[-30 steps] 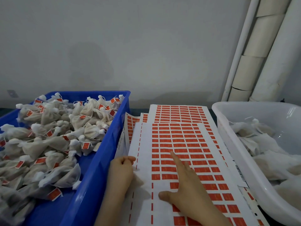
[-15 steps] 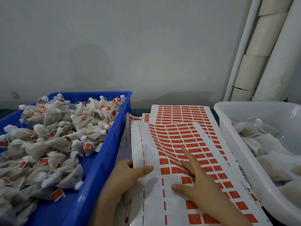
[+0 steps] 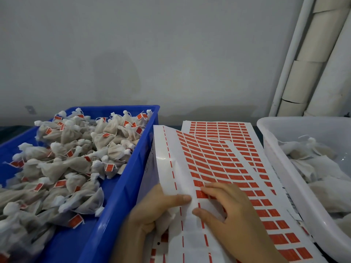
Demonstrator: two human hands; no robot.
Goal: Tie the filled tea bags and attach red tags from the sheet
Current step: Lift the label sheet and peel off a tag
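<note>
Two bare hands in view: left hand, right hand. Bare forearms, no sleeves visible up to frame bottom. No gloves, rings, watch or bands seen. Nails short, apparently unpainted; low light limits certainty.

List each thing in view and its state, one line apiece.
top tag sheet: left edge lifted and curled, many tags gone
lower tag sheet: flat, nearly full
left hand: grips the top sheet's left edge
right hand: fingertips on a red tag
blue bin: holds tied, tagged bags
white tub: holds untagged bags
</note>
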